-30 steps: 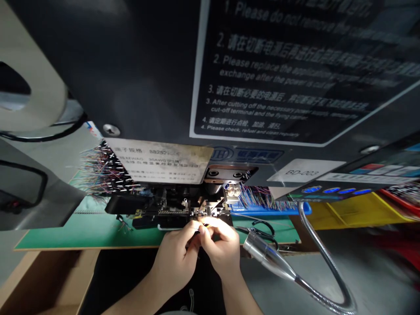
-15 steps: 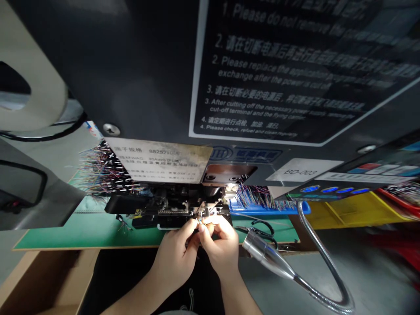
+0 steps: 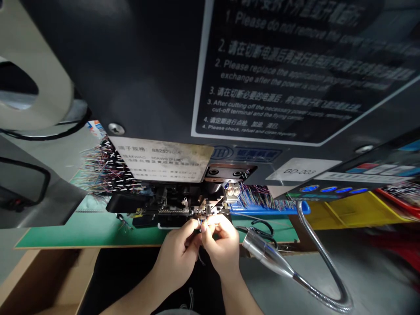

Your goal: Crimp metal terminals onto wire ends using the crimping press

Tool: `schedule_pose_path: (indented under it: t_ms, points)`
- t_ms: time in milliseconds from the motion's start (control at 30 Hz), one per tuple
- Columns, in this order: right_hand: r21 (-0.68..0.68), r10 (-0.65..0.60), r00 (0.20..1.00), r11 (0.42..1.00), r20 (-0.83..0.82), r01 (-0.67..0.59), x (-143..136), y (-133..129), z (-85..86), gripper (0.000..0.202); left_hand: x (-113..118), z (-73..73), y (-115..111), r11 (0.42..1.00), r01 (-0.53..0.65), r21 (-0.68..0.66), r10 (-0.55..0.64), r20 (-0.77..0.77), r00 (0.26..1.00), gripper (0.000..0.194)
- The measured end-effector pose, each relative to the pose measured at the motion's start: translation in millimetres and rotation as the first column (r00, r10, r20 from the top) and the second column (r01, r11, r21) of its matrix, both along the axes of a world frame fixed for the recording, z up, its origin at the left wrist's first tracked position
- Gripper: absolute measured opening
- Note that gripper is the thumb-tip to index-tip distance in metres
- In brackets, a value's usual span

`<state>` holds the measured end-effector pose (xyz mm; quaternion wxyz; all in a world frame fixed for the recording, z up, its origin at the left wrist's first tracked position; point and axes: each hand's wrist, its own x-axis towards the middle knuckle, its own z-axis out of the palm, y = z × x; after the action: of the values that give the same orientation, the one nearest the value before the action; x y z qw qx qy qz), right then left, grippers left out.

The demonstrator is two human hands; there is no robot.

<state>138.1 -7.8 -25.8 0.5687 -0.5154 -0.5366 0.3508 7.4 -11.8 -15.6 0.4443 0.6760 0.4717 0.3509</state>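
My left hand (image 3: 180, 247) and my right hand (image 3: 221, 245) meet fingertip to fingertip in front of a crimping machine (image 3: 147, 87). Both are closed in a pinch on a thin multi-core cable (image 3: 201, 260), whose grey tail hangs down between the palms. Fine wire ends show in the bright light at the fingertips, too small to count. Just behind the fingers sits the machine's crimping head (image 3: 206, 209), close to the wires; whether they touch it I cannot tell.
A green board (image 3: 98, 229) lies under the machine. Right of my hands are scissors (image 3: 262, 229), a lamp with a flexible neck (image 3: 269, 256) and a blue tray (image 3: 262, 210) of wires. Bundled wires (image 3: 108, 168) stand at left. A yellow bin (image 3: 354, 212) is further right.
My hands stay nearly in place, with small finger shifts at the wire ends. The cable's grey tail now shows below my hands. The view has shifted slightly.
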Motion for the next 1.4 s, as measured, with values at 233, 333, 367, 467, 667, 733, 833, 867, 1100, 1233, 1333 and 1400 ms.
schedule_pose_path:
  t_ms: [233, 333, 367, 467, 667, 733, 833, 867, 1100, 1233, 1333, 1400]
  points:
    - [0.125, -0.057, 0.995, 0.991, 0.081, 0.047, -3.2, 1.5, 4.7, 0.010, -1.6, 0.8, 1.6, 0.994, -0.011, 0.109, 0.022, -0.109, 0.994, 0.015]
    - [0.107, -0.036, 0.996, 0.994, 0.081, 0.027, -2.2, 1.4, 2.6, 0.011, -3.3, 0.8, 0.2, 0.992, -0.011, 0.127, 0.025, -0.112, 0.993, 0.015]
    - [0.103, -0.024, 0.996, 0.995, 0.082, 0.016, -1.7, 1.5, 1.9, 0.012, -3.7, 0.8, -0.4, 0.991, -0.011, 0.132, 0.026, -0.112, 0.993, 0.015]
    - [0.099, -0.011, 0.997, 0.995, 0.080, 0.003, -0.8, 2.7, 0.5, 0.013, -4.0, 1.3, -0.2, 0.990, -0.012, 0.139, 0.029, -0.116, 0.993, 0.014]
    - [0.096, -0.021, 0.998, 0.995, 0.065, 0.015, -1.6, 5.1, 1.7, 0.013, -2.5, 5.3, 4.3, 0.989, -0.021, 0.146, 0.041, -0.139, 0.989, 0.017]
    - [0.097, -0.023, 0.998, 0.995, 0.066, 0.016, -2.0, 4.6, 1.6, 0.013, -2.4, 6.2, 4.2, 0.990, -0.017, 0.141, 0.036, -0.127, 0.991, 0.018]
    - [0.072, -0.029, 0.998, 0.997, 0.056, 0.025, -2.1, 3.0, -0.4, 0.010, -3.1, 5.6, 3.2, 0.990, -0.014, 0.139, 0.030, -0.116, 0.993, 0.020]
    - [0.053, -0.027, 0.999, 0.998, 0.045, 0.024, -2.1, 2.4, -1.3, 0.010, -3.4, 5.0, 3.0, 0.990, -0.013, 0.142, 0.031, -0.121, 0.992, 0.021]
    - [0.080, -0.019, 0.997, 0.997, 0.077, 0.013, -2.1, 2.2, 2.9, 0.007, -5.2, 0.7, 5.6, 0.991, 0.011, 0.136, 0.014, -0.178, 0.984, 0.022]
    - [0.166, -0.030, 0.995, 0.986, 0.092, 0.014, -2.5, 3.7, 7.9, 0.011, -5.1, 2.7, 5.3, 0.992, 0.026, 0.121, -0.007, -0.155, 0.988, 0.027]
    - [0.105, -0.044, 0.996, 0.994, 0.081, 0.036, -1.7, 3.2, 5.3, 0.008, -4.8, 5.1, 5.6, 0.995, 0.027, 0.098, -0.015, -0.126, 0.992, 0.030]
    - [0.069, -0.047, 0.997, 0.997, 0.069, 0.042, -0.9, 2.4, 2.2, 0.007, -4.7, 5.9, 6.6, 0.996, 0.026, 0.086, -0.016, -0.120, 0.993, 0.030]
